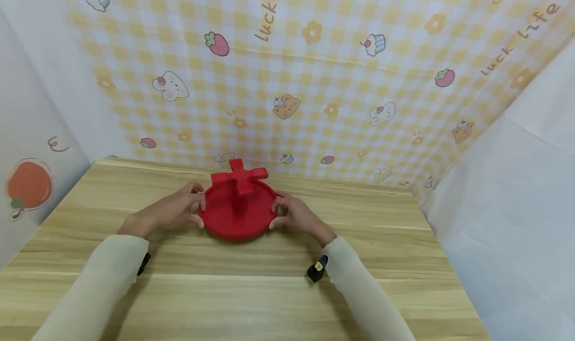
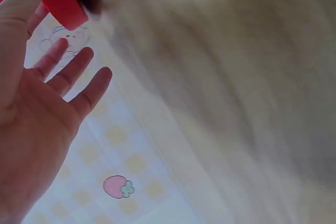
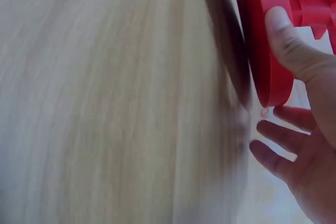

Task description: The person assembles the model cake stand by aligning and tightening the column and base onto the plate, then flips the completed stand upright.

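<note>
A red round tray-like stand [image 1: 220,216], with a low rim and a cross-shaped top [image 1: 242,176] on a central post, is held level at the back of the table. My left hand [image 1: 184,206] grips its left rim between thumb and index finger. Opposite it, my right hand [image 1: 292,213] pinches the right rim. In the right wrist view the thumb lies on the outer face of the red stand [image 3: 265,51], and the other fingers spread beyond its edge. Dark shadow shows beneath it; a narrow gap to the tabletop is likely, though contact cannot be ruled out.
The wooden table [image 1: 238,301] ends at a yellow checked cloth [image 1: 314,131] hanging close behind the stand. White sheets [image 1: 507,191] border the right side, and a pale printed wall [image 1: 40,131] the left. Each wrist wears a black device [image 1: 317,269].
</note>
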Tool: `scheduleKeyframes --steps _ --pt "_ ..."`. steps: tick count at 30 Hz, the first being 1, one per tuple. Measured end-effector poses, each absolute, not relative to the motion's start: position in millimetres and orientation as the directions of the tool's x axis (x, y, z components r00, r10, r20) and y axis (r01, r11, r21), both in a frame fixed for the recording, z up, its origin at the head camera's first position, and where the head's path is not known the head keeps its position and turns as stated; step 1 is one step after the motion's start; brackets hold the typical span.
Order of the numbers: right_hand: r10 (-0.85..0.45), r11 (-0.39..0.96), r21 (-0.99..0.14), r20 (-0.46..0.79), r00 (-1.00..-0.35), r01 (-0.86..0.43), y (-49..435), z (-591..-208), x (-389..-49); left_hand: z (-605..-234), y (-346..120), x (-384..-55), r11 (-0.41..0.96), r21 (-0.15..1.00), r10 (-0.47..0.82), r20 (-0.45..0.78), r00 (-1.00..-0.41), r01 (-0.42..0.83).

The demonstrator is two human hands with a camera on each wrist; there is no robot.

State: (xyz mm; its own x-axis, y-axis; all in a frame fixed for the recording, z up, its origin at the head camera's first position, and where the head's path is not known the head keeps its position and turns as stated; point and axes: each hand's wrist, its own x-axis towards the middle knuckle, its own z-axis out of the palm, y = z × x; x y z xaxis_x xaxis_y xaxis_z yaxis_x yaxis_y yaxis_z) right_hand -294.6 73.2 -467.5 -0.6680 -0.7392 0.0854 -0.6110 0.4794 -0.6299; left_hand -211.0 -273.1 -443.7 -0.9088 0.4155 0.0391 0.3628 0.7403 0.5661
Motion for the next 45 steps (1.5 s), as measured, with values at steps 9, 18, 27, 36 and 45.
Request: scheduleKeyframes --steps 9,18,27,36,45 --pt "-0.775 0.276 -0.882 0.031 -0.632 -0.382 97 -462 -294 -441 -265 -215 0.584 0.748 0.466 0.009 -0.885 0.316" --pt "-0.74 0.236 -0.934 0.007 -0.672 -0.269 113 -451 -296 -432 -253 -216 0.535 0.803 0.432 0.01 -0.902 0.265" --pt "-0.721 0.23 -0.956 -0.043 -0.692 -0.18 125 -443 -299 -417 -240 -219 0.522 0.809 0.428 0.028 -0.903 0.272" --pt "-0.69 0.142 -0.977 0.018 -0.724 -0.159 125 -433 -301 -410 -232 -221 0.53 0.818 0.38 0.006 -0.925 0.223" --pt "-0.621 0.143 -0.971 0.065 -0.781 -0.194 133 -427 -301 -403 -219 -222 0.6 0.763 0.349 0.023 -0.937 0.242"
